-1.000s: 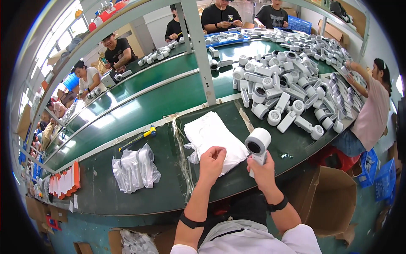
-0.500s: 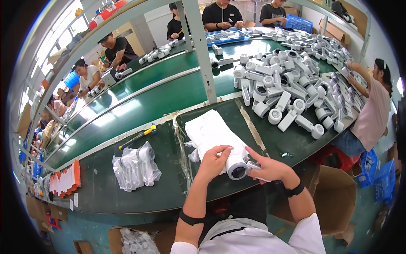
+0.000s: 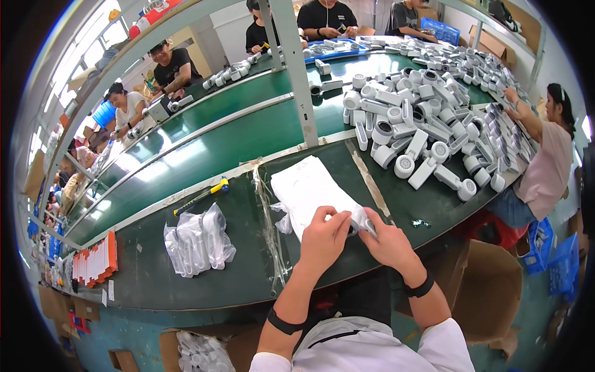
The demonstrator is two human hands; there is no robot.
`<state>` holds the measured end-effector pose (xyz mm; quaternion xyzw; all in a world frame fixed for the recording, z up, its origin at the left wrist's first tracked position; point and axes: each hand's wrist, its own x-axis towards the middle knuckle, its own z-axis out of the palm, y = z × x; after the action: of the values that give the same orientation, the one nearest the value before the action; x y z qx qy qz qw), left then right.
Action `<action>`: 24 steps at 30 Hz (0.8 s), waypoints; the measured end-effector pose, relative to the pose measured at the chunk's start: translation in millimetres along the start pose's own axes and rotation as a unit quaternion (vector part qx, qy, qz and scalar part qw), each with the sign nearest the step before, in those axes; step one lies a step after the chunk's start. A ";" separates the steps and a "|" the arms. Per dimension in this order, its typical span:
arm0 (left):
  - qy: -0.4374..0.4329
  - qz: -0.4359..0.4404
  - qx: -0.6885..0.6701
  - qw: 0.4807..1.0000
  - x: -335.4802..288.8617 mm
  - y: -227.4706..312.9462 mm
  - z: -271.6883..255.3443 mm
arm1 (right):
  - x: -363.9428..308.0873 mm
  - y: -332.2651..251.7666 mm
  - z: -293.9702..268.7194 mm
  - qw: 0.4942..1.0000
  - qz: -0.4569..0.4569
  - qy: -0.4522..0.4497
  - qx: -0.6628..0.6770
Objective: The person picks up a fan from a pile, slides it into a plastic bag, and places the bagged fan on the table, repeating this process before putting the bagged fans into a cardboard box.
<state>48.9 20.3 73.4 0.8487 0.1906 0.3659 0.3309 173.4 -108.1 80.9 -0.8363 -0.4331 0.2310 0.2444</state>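
A white handheld device [image 3: 354, 227] with a round barrel and a short handle is between my hands, at the near end of a stack of thin white plastic bags [image 3: 304, 186]. My right hand [image 3: 392, 245] is closed around its handle side. Fingers of my left hand [image 3: 325, 242] are pinched together over the barrel's left side. What they grip there, bag edge or device, is hidden. Only part of the dark round end shows. Several devices in clear bags [image 3: 197, 242] lie on the bench to the left.
A large pile of similar white devices [image 3: 421, 118] covers the right of the bench. A yellow-and-black hammer-like tool [image 3: 211, 191] lies beyond the bagged ones. Orange-and-white boxes [image 3: 96, 261] stand at far left. An open carton [image 3: 486, 288] sits right, near a co-worker [image 3: 545, 149].
My left hand has turned and shifted right over the barrel, covering most of its dark end. The device has moved slightly away from me. My right hand has swung a little farther forward.
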 end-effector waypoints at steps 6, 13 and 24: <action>0.031 0.027 0.015 0.999 -1.6 1.5 3.0 | -0.4 8.6 13.4 0.987 0.011 0.028 0.158; 0.038 -0.011 -0.026 0.999 3.5 -5.1 -2.9 | -16.0 -9.6 2.3 0.954 0.038 -0.051 0.293; 0.015 0.071 -0.024 0.997 -10.7 -5.0 1.8 | 0.2 -13.0 16.7 0.911 0.025 -0.056 0.408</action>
<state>42.7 17.0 63.7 0.8461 0.1256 0.4059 0.3217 155.6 -97.9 75.9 -0.6600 -0.2928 0.4398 0.5340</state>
